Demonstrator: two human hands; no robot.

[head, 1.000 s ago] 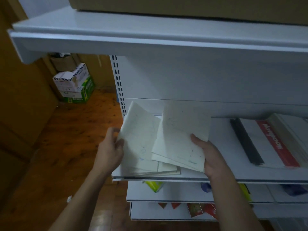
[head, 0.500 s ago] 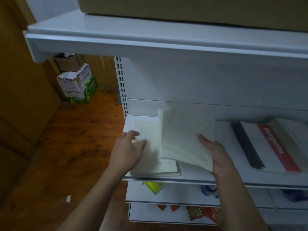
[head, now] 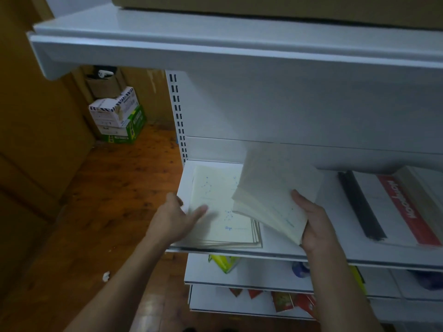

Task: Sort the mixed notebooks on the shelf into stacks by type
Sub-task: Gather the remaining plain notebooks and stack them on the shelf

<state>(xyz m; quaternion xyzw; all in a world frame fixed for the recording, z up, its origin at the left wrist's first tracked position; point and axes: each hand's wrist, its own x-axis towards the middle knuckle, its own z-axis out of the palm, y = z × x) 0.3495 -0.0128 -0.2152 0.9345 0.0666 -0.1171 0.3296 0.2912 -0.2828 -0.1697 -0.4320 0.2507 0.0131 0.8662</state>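
A flat stack of cream notebooks [head: 224, 212] with faint blue constellation prints lies at the left end of the white shelf [head: 282, 245]. My left hand [head: 177, 218] rests at the stack's left edge, fingers spread on the top cover, gripping nothing. My right hand [head: 311, 221] grips a thick bundle of the same cream notebooks [head: 275, 188], tilted up and held above the shelf just right of the stack. A second pile with a red-and-white cover [head: 405, 212] and a black spine lies at the shelf's right.
An upper shelf [head: 215, 51] overhangs close above, carrying a cardboard box [head: 287, 8]. Lower shelves [head: 263, 276] hold colourful packets. To the left is wooden floor [head: 107, 192] with stacked cartons [head: 117, 118] in the corner.
My left hand laid its notebook flat onto the stack and now rests on it. My right hand has kept hold of its tilted bundle.
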